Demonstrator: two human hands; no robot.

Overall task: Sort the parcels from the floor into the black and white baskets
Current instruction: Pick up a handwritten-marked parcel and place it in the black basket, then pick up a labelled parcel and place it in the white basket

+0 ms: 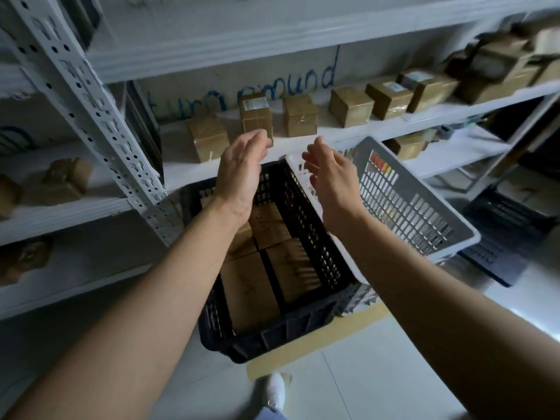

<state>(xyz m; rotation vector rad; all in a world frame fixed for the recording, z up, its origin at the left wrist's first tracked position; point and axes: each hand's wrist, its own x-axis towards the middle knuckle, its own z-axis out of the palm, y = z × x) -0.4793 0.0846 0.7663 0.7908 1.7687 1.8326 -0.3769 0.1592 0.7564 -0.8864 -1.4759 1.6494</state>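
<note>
A black basket (315,244) stands on the floor below me with several brown parcels (251,292) packed inside. To its right the white basket (424,207) leans tilted against the black one. My left hand (241,174) and my right hand (331,177) are both raised above the baskets, palms facing each other, fingers apart and holding nothing. Just beyond my left fingertips a brown parcel with a white label (254,115) stands upright on the shelf.
A white metal rack (100,116) fills the left and back; its shelves carry several brown parcels (350,107). Another dark crate (512,213) sits at the right on the floor. My white shoe (274,392) shows at the bottom on pale tiles.
</note>
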